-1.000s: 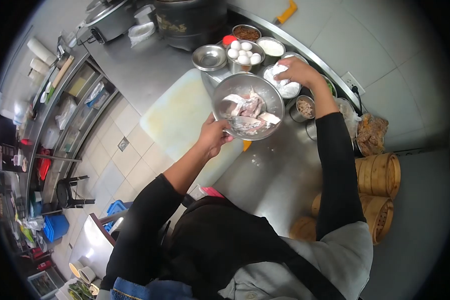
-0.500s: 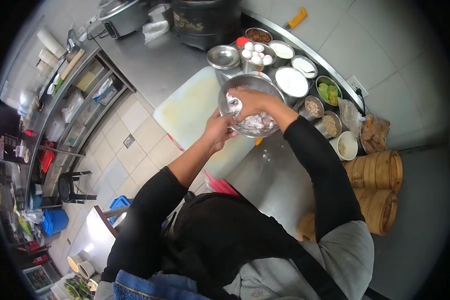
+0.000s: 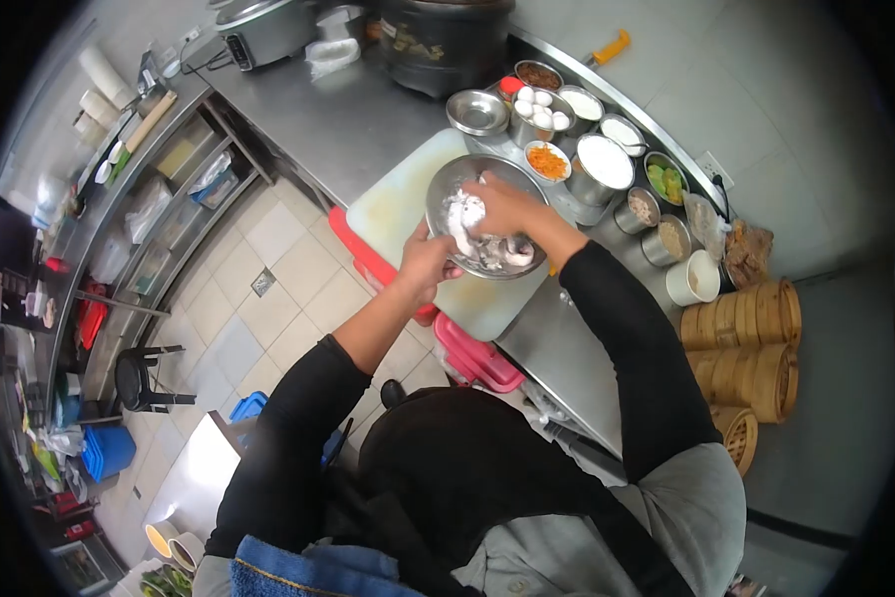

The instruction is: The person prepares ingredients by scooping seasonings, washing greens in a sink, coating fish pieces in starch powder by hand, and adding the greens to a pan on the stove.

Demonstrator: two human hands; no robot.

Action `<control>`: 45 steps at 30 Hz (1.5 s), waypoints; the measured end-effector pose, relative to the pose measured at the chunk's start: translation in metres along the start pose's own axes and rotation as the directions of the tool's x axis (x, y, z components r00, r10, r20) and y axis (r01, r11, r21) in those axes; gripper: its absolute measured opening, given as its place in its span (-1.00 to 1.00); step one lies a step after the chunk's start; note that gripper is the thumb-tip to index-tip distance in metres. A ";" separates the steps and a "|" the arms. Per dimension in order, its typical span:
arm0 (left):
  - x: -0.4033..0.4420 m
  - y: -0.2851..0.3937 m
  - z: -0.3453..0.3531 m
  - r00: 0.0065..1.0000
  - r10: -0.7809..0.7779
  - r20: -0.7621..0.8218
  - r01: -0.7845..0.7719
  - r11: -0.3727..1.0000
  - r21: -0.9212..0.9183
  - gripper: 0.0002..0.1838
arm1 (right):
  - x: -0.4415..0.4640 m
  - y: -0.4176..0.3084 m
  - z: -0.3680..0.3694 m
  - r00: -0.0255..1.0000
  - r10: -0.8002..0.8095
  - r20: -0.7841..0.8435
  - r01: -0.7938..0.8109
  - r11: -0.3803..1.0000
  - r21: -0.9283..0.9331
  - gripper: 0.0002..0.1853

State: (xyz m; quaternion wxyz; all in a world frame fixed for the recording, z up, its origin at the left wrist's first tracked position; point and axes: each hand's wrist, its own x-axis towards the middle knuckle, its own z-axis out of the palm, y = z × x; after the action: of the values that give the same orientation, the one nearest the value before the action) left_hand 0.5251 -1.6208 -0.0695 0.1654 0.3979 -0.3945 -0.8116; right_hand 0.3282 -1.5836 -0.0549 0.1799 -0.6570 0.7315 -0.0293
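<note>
My left hand (image 3: 428, 262) grips the rim of a metal bowl (image 3: 444, 179) at its lower left, thumb over the edge. Inside the bowl lie pale pieces coated in white powder (image 3: 463, 215). My right hand (image 3: 505, 206) reaches into the bowl from the right, its fingers bent down among the pieces; whether they pinch one is hidden. Under the bowl is a pale cutting board (image 3: 388, 199). Just right of the bowl stand a dish of orange shreds (image 3: 547, 161) and a container of white powder (image 3: 605, 161).
A bowl of eggs (image 3: 542, 107), a metal dish (image 3: 477, 112) and several small containers line the wall. Bamboo steamers (image 3: 741, 318) stand at the right. A black pot (image 3: 438, 48) is at the back. Below the counter edge sits a pink container (image 3: 475, 356).
My right hand has come from the white powder container into the bowl and moved among the pieces. The view has shifted, showing the orange shreds and more of the floor containers.
</note>
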 end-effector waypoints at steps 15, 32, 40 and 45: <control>-0.013 -0.007 -0.051 0.998 0.006 -0.061 -0.011 0.996 -0.091 -0.45 | 0.015 -0.049 0.006 0.977 0.135 -0.164 -0.132 0.991 0.030 -0.23; -0.014 -0.001 -0.039 0.986 0.163 -0.024 -0.163 0.987 -0.003 -0.19 | 0.050 -0.017 0.057 0.873 0.488 0.010 -0.264 0.456 0.850 0.08; 0.000 -0.015 -0.045 0.992 0.119 -0.038 -0.122 0.988 -0.092 -0.25 | 0.035 -0.056 0.046 0.924 0.362 -0.126 -0.315 0.904 0.289 0.16; -0.023 -0.015 -0.038 0.985 0.167 -0.039 -0.170 0.980 -0.099 -0.25 | 0.020 -0.087 0.025 0.916 0.339 -0.215 -0.353 0.935 -0.031 0.14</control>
State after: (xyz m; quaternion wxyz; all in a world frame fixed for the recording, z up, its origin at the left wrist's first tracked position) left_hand 0.5700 -1.6174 -0.0832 0.2596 0.3666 -0.3821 -0.8076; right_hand 0.4172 -1.6102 -0.0580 0.0828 -0.5166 0.8513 -0.0396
